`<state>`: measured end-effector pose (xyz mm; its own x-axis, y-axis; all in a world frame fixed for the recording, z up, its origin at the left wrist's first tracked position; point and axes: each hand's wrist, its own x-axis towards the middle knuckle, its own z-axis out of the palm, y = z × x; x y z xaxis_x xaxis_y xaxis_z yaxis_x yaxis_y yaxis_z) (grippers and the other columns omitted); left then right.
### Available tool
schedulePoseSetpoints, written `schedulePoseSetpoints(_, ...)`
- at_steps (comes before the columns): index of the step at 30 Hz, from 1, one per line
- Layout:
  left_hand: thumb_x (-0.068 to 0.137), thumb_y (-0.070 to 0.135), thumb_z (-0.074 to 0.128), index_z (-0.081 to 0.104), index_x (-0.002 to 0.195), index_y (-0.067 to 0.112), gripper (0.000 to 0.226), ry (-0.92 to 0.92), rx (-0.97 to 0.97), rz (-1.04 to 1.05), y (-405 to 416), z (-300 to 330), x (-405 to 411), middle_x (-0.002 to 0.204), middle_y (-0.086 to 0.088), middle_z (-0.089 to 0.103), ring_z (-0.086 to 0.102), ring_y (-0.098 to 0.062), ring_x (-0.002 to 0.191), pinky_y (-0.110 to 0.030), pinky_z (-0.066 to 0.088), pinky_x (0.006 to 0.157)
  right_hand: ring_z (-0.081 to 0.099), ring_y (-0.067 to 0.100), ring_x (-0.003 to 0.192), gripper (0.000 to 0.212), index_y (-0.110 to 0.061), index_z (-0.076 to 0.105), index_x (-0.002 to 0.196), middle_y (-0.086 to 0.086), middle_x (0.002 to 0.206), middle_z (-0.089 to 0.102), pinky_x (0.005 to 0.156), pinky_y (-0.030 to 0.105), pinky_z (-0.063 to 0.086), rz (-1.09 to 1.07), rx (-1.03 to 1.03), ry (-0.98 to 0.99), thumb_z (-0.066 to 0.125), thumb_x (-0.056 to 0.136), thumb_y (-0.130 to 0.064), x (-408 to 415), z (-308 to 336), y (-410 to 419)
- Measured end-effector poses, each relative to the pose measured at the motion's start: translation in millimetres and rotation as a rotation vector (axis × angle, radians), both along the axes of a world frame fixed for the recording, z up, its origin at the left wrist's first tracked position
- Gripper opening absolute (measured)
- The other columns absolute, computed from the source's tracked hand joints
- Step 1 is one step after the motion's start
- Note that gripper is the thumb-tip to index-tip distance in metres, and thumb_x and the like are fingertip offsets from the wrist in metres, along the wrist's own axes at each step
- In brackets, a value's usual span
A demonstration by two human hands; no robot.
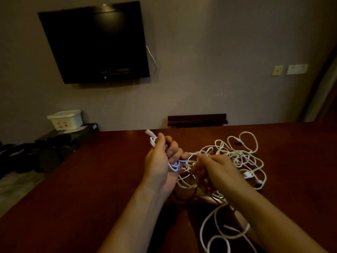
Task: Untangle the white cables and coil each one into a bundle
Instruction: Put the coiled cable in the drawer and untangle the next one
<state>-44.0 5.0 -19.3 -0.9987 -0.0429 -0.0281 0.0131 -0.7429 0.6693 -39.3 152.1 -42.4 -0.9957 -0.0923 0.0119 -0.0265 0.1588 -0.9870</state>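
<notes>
Nearest you, loose loops of the white cables (215, 232) lie on the dark red-brown worktop (91, 179) between your forearms, running under your right arm. Above them, your left hand (162, 161) is raised off the worktop with its fingers (173, 150) curled round a small gathered bunch of cable; one white connector end (148, 133) pokes out above the fist. A short strand runs from that fist to your right hand (217, 168), which hovers just beside it with thumb and forefinger pinching the strand; its other fingers are blurred and hang curled beneath. Beyond your right hand, the rest of the cables sprawl in a tangled heap (240, 154) on the worktop, with a white plug (248, 174) at its right edge. Farther off, a white lidded box (64, 119) sits on a low dark stand at left, and a black television (94, 42) hangs on the wall.
</notes>
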Motion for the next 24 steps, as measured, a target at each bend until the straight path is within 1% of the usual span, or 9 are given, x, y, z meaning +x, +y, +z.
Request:
schedulePoseSetpoints(3, 0.112, 0.042, 0.037, 0.051, 0.083, 0.014, 0.042, 0.014, 0.070, -0.043, -2.4, 2.2, 1.4, 0.059, 0.006, 0.025, 0.021, -0.008, 0.044, -0.022, 0.031, 0.044, 0.060, 0.024, 0.047, 0.052, 0.002, 0.074, 0.092, 0.019, 0.067, 0.072, 0.044, 0.027, 0.044, 0.066, -0.043, -0.142, 0.052, 0.108, -0.043, 2.9, 1.7, -5.2)
schedulePoseSetpoints(6, 0.113, 0.038, 0.036, 0.054, 0.087, 0.011, 0.042, 0.009, -0.031, -0.009, 1.0, 6.3, 5.7, 0.058, 0.004, 0.031, 0.028, -0.008, 0.043, -0.021, 0.037, 0.044, 0.061, 0.017, 0.050, 0.034, -0.007, 0.077, 0.096, 0.009, 0.068, 0.072, 0.043, 0.026, 0.044, -0.015, -0.171, -0.052, 0.063, 0.102, -0.038, 2.6, 2.2, -5.6)
schedulePoseSetpoints(8, 0.114, 0.035, 0.036, 0.061, 0.093, 0.006, 0.044, 0.010, -0.203, 0.059, 4.4, 4.4, 4.6, 0.063, -0.003, 0.053, 0.054, -0.013, 0.049, -0.028, 0.056, 0.053, 0.065, 0.015, 0.057, 0.016, -0.017, 0.079, 0.098, 0.003, 0.073, 0.073, 0.047, 0.023, 0.047, -0.102, -0.170, 0.094, 0.071, 0.098, -0.031, 2.0, -0.1, -3.6)
schedulePoseSetpoints(10, 0.115, 0.032, 0.036, 0.068, 0.102, 0.006, 0.043, 0.040, -0.440, 0.147, 6.8, -3.6, 2.2, 0.086, -0.007, 0.076, 0.076, -0.019, 0.079, -0.040, 0.065, 0.079, 0.071, 0.017, 0.070, 0.006, -0.026, 0.079, 0.099, -0.002, 0.082, 0.076, 0.055, 0.024, 0.054, -0.154, -0.166, 0.204, 0.075, 0.094, -0.025, 0.0, -1.7, -1.2)
schedulePoseSetpoints(12, 0.114, 0.036, 0.036, 0.071, 0.110, 0.020, 0.038, 0.088, -0.781, 0.226, 7.8, -12.3, 1.1, 0.102, 0.004, 0.080, 0.074, -0.014, 0.103, -0.045, 0.059, 0.097, 0.073, 0.013, 0.081, 0.019, -0.039, 0.076, 0.098, -0.014, 0.090, 0.075, 0.065, 0.027, 0.059, -0.167, -0.047, 0.360, 0.072, 0.096, -0.020, -1.0, -4.0, 1.9)
schedulePoseSetpoints(14, 0.113, 0.040, 0.036, 0.070, 0.110, 0.030, 0.036, 0.097, -0.939, 0.214, 10.6, -15.1, 6.0, 0.104, 0.010, 0.076, 0.071, -0.007, 0.101, -0.037, 0.059, 0.091, 0.070, 0.008, 0.083, 0.028, -0.047, 0.072, 0.101, -0.018, 0.093, 0.071, 0.068, 0.029, 0.060, -0.147, 0.142, 0.514, 0.068, 0.098, -0.020, 1.0, -7.6, 3.1)
schedulePoseSetpoints(19, 0.109, 0.051, 0.039, 0.061, 0.104, 0.047, 0.023, 0.077, -0.894, 0.007, 19.3, -14.9, 13.7, 0.104, 0.020, 0.067, 0.064, 0.003, 0.097, -0.015, 0.050, 0.074, 0.060, 0.006, 0.082, 0.028, -0.035, 0.073, 0.121, -0.015, 0.090, 0.059, 0.068, 0.029, 0.059, -0.131, 0.362, 0.649, 0.066, 0.096, -0.023, 1.7, -12.4, -1.1)
schedulePoseSetpoints(22, 0.095, 0.069, 0.052, 0.074, 0.110, 0.036, 0.042, 0.084, -0.755, -0.006, 15.3, -15.1, 9.5, 0.109, 0.008, 0.076, 0.071, -0.011, 0.108, -0.036, 0.056, 0.094, 0.064, 0.007, 0.086, 0.025, -0.039, 0.072, 0.111, -0.016, 0.095, 0.060, 0.066, 0.027, 0.060, -0.160, 0.236, 0.690, 0.068, 0.092, -0.024, 3.7, -7.6, 1.0)
schedulePoseSetpoints(24, 0.092, 0.062, 0.064, 0.075, 0.093, 0.024, 0.041, 0.109, -0.676, -0.015, 12.3, -11.4, 10.8, 0.087, 0.002, 0.076, 0.074, -0.015, 0.089, -0.039, 0.057, 0.085, 0.066, 0.009, 0.091, 0.025, -0.042, 0.063, 0.106, -0.014, 0.102, 0.062, 0.069, 0.031, 0.062, -0.204, 0.114, 0.635, 0.071, 0.091, -0.024, 1.9, -5.9, 3.1)
